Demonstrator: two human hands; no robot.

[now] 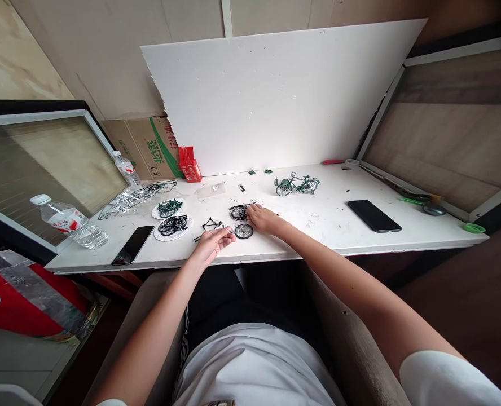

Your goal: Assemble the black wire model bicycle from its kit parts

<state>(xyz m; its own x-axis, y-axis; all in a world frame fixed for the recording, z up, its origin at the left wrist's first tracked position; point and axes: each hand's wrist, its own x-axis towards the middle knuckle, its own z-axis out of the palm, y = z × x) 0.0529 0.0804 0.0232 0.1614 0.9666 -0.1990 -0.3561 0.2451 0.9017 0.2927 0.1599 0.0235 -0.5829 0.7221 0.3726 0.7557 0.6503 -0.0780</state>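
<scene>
My left hand (216,241) is closed in a pinch near the front of the table, with a tiny pale thing at its fingertips that is too small to name. Just right of those fingertips lies a small model bicycle wheel (244,231) with a black tyre. My right hand (262,219) reaches down with bent fingers at a cluster of black model bicycle parts (237,212); its fingertips are closed, and what is between them is hidden. A thin black bicycle frame piece (211,224) rests above my left hand. Farther back stands an assembled green model bicycle (297,185).
Left are paper plates with black parts (172,225) and green parts (170,208), a phone (132,246), a water bottle (70,223) and black sprues (149,193). Another phone (374,215) lies right. A white board (276,96) stands behind, beside a red box (190,164).
</scene>
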